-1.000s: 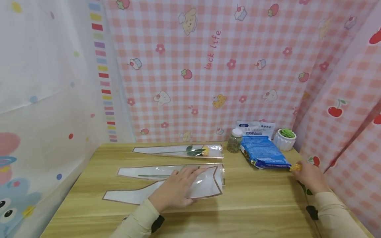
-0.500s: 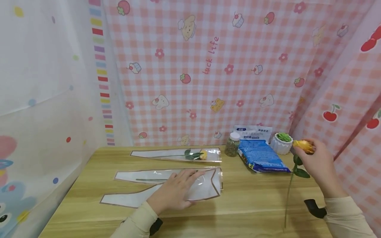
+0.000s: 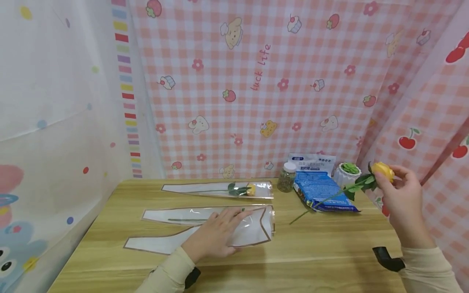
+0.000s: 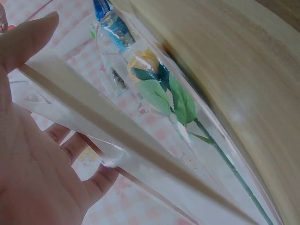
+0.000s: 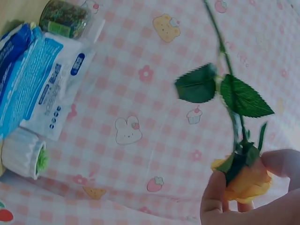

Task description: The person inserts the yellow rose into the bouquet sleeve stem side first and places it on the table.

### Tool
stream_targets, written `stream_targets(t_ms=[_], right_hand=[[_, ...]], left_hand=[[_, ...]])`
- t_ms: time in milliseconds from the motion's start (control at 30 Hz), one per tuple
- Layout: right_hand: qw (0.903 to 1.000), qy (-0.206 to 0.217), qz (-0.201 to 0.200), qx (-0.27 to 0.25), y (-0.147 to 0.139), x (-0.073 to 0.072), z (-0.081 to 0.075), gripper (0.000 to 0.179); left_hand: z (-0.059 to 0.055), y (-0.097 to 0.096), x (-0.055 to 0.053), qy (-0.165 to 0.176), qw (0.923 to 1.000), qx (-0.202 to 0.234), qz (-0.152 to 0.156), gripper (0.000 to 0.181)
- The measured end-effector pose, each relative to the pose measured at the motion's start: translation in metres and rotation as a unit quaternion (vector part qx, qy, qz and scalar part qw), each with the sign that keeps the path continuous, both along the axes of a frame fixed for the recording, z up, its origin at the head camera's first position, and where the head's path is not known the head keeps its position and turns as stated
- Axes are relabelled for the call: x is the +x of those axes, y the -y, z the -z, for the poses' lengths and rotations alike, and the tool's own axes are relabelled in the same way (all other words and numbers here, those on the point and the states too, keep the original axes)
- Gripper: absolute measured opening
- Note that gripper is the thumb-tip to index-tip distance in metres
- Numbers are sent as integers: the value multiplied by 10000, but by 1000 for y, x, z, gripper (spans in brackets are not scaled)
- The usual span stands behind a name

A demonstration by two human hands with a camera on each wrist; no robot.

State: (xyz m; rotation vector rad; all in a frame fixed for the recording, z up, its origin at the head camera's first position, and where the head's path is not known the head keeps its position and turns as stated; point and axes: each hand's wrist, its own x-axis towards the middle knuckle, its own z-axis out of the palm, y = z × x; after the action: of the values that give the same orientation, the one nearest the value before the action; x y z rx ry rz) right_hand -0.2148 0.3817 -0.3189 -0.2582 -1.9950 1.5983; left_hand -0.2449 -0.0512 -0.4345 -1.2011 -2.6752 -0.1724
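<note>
My right hand (image 3: 404, 203) pinches a yellow rose (image 3: 382, 171) by its bloom, between thumb and fingers. Its leafy green stem slants down to the left, over a blue packet. In the right wrist view, the bloom (image 5: 248, 180) sits in the fingertips. My left hand (image 3: 216, 236) holds the edge of the nearest clear flower sleeve (image 3: 157, 243), thumb and fingers on either side. Beyond it lies the middle sleeve (image 3: 157, 213), its rose partly covered in the head view; the left wrist view shows that rose's leaves (image 4: 183, 101). The far sleeve (image 3: 179, 188) contains another yellow rose (image 3: 250, 189).
At the back right of the wooden table (image 3: 311, 256) stand a lidded jar (image 3: 287, 179), a white pouch (image 3: 313, 160) and a potted succulent (image 3: 348, 171). The blue packet (image 3: 324, 189) lies in front of them. A checked curtain (image 3: 212, 106) hangs behind.
My right hand has lifted the rose from the table's right edge. Its stem has swung from hanging down to pointing leftward. The left hand has stayed in place on the sleeve.
</note>
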Motion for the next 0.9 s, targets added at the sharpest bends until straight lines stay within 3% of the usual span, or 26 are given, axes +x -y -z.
stream_targets(t_ms=[100, 267, 500, 900], right_hand=[[9922, -553, -254, -1087, 6, 0, 1, 28], [9781, -972, -664, -1715, 19, 1, 6, 31], [9668, -1237, -1184, -1898, 34, 3, 14, 29], [9797, -858, -889, -1577, 53, 3, 31, 25]], left_hand=[[1, 0, 0, -47, 10000, -30, -6, 103], [2, 1, 0, -83, 10000, -44, -16, 103], [2, 1, -1, -153, 9999, 34, 26, 104], [0, 2, -3, -229, 9995, 204, 3, 104]])
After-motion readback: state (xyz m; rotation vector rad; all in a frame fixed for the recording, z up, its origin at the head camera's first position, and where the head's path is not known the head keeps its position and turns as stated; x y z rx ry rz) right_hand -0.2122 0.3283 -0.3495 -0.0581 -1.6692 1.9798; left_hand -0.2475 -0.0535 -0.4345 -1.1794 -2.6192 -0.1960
